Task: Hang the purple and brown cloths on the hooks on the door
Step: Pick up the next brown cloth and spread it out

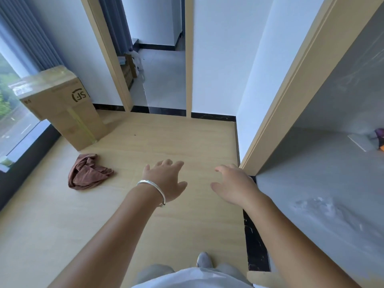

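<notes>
While both arms reach out over the wooden floor (166, 142), neither grip has anything in it: the left hand (166, 181), bangle (153, 189) at the wrist, spreads relaxed fingers, and the right hand (234, 183) hangs loosely open near the door frame (291, 100). Out to the left lies the brown cloth (88, 172), crumpled on the floor just in front of the cardboard box (62, 109) — probably the pickup target, so the left hand looks best placed. Purple cloth? Only a purple scrap (379, 133) at the far right edge, too cut off to identify. No hooks in sight.
</notes>
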{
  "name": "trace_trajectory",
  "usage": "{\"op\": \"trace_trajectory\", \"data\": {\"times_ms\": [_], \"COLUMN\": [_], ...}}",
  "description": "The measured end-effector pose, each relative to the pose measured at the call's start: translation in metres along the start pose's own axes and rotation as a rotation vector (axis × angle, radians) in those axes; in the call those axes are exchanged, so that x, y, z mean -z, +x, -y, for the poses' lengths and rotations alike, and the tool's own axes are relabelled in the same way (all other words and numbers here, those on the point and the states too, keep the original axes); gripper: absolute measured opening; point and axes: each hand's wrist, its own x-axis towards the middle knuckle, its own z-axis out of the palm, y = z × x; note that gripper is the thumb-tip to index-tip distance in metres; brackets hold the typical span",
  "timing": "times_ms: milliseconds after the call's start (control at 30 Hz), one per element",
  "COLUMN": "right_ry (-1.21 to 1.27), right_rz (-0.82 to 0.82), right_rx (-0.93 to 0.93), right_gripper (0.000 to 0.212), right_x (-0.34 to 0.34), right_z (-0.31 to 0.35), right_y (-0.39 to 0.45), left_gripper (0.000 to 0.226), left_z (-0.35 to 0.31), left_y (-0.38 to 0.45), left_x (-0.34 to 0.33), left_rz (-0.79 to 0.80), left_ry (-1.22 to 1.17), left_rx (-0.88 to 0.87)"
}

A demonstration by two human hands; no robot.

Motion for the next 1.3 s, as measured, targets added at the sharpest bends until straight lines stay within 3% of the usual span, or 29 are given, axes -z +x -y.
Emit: {"op": "trace_trajectory", "data": {"times_ms": [267,500,867,1067,1300], "right_ry": [0.023,-0.124,-0.094,-0.139,-0.201], "right_rz": [0.029,-0.029,-0.04,-0.024,0.015], "right_rx": [-0.029,-0.098,-0.152,-0.147,0.01], "right_gripper": [0.055,0.045,0.057,0.057,0.049], "right_x": [0.04,0.071,0.13,0.154,0.179], "right_z": [-0.017,0.003,0.047,0.054,0.07], "right_y": [0.104,0.223,0.376,0.444,0.554], "left_gripper": [0.062,0.067,0.058,0.058,0.057], "left_z": [-0.006,0.021,0.081,0.101,0.121], "left_y": [0.111,0.233,0.389,0.444,0.525], "left_x": [0.031,0.069,0.135,0.15,0.17], "left_rz": [-0.009,-0.066,-0.073,-0.045,-0.043], "left_ry": [-0.007,0.05,-0.023,-0.028,-0.047], "left_rx": [-0.001,-0.05,-0.137,-0.085,0.046]}}
